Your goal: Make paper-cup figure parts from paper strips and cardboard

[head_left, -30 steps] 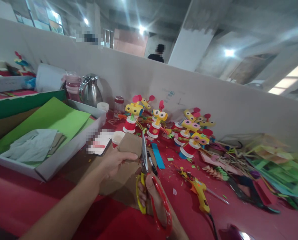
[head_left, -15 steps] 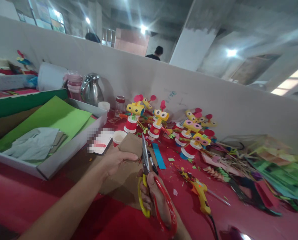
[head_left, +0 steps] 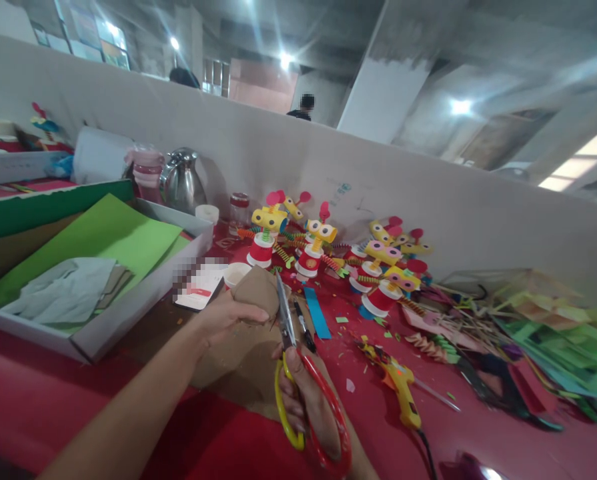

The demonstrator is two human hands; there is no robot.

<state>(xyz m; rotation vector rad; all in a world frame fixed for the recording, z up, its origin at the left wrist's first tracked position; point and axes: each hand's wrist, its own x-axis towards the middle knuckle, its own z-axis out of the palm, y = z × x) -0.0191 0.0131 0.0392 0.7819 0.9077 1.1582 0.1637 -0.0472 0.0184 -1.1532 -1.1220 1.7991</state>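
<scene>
Pinched in my left hand [head_left: 228, 319] is a brown piece of paper [head_left: 256, 293] with a rounded edge. My right hand [head_left: 308, 400] grips scissors [head_left: 285, 313] with one red and one yellow handle, their blades pointing up and lying along the right edge of the brown paper. Beneath both hands a larger brown sheet [head_left: 238, 367] rests on the red table [head_left: 218, 440]. A black marker [head_left: 304, 327] and a blue strip [head_left: 317, 313] lie just right of the blades. A white cup [head_left: 237, 273] stands behind the held paper.
Several red-and-white cup figures with yellow heads [head_left: 309, 260] stand at the back. A yellow glue gun [head_left: 403, 393] lies right, near heaped coloured paper [head_left: 553, 347]. At left are an open box [head_left: 143, 313], a phone [head_left: 201, 287] and a metal jug [head_left: 184, 183].
Both hands, the brown paper and the scissors have shifted slightly left. The scissors' blades now lie closer along the paper's edge.
</scene>
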